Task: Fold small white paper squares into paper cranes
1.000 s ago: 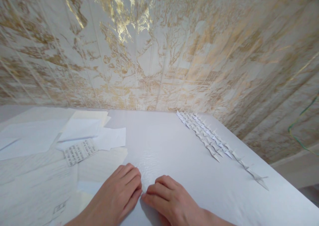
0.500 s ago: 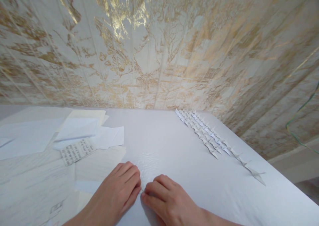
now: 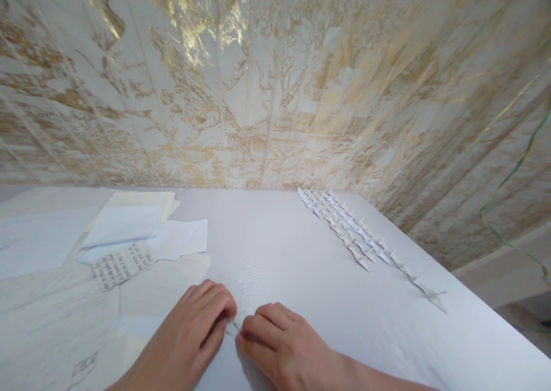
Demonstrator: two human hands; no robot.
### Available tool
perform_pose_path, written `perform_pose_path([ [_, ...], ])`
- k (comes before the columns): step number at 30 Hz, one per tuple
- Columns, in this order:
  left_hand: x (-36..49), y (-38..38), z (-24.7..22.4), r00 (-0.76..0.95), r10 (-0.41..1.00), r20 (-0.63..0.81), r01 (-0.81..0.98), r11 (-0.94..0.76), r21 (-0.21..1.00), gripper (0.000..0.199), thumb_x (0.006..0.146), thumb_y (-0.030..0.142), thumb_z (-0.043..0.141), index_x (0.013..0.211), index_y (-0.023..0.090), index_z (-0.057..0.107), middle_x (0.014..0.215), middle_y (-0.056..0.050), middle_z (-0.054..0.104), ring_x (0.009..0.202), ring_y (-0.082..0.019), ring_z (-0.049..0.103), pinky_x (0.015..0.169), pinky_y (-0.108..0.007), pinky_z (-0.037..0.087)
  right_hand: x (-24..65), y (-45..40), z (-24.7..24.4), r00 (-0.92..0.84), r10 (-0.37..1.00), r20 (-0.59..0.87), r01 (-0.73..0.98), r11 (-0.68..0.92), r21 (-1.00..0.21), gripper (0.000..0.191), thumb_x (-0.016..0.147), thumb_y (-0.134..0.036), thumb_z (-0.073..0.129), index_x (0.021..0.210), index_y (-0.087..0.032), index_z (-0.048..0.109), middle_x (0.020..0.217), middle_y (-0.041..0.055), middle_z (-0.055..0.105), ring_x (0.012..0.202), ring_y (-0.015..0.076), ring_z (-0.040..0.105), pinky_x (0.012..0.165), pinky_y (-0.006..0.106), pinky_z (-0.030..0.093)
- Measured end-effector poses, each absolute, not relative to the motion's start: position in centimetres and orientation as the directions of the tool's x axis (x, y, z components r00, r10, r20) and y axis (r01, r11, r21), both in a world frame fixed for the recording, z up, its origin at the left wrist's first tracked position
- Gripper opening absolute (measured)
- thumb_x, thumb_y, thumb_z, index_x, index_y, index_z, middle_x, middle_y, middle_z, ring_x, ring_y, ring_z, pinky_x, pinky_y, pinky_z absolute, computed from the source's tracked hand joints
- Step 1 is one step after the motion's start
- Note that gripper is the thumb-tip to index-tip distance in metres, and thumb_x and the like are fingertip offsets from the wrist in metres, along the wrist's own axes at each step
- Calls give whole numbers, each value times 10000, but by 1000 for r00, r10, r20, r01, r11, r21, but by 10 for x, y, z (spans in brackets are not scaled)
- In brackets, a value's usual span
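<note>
Near the front of the white table, a small piece of folded paper (image 3: 233, 328) shows as a thin sliver between my hands; the rest is covered by fingers. My left hand (image 3: 193, 322) is closed, thumb and forefinger pinching at the paper's left side. My right hand (image 3: 284, 342) pinches its right side, the other fingers curled in. Up and to the right, rows of small folded paper pieces (image 3: 344, 224) with pointed tips run along the table's right side.
Overlapping sheets of paper (image 3: 51, 322) cover the left of the table, with a folded printed slip (image 3: 123, 263) and white folded paper (image 3: 124, 224) on top. A gold-patterned wall covering (image 3: 241, 92) rises behind the table (image 3: 258, 224). A green cord (image 3: 499, 193) hangs at the right.
The view has shifted slightly, so things appear a little further left. My left thumb and forefinger have drawn slightly away from my right fingers, and more of the paper shows.
</note>
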State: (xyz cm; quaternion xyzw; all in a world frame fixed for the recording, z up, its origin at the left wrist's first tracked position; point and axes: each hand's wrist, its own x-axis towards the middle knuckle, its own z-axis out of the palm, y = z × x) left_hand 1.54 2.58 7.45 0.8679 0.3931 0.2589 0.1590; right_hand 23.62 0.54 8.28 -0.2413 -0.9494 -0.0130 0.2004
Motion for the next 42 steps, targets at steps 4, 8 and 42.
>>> perform_pose_path([
  [4, 14, 22, 74, 493, 820, 291, 582, -560, 590, 153, 921, 144, 433, 885, 245, 542, 869, 6, 608, 843, -218, 560, 764, -356, 447, 237, 5, 86, -815, 460, 351, 460, 883, -89, 149, 948, -163, 630, 1083, -124, 581, 965, 53, 643, 839, 203, 506, 755, 319, 424],
  [8, 19, 21, 74, 467, 845, 261, 599, -519, 609, 34, 921, 286, 583, 924, 254, 572, 910, -1, 624, 866, -241, 564, 785, -386, 451, 237, 5, 86, -822, 457, 341, 457, 885, -84, 164, 946, -167, 618, 1097, -117, 578, 973, 66, 642, 851, 211, 501, 769, 333, 420],
  [42, 11, 20, 65, 606, 600, 523, 552, -790, 266, 321, 1077, 254, 396, 927, 263, 680, 894, 13, 676, 909, -205, 536, 789, -347, 380, 246, 2, 108, -753, 615, 234, 492, 762, -420, 374, 796, 68, 542, 1067, -168, 647, 1094, 49, 711, 965, 172, 629, 875, 249, 490],
])
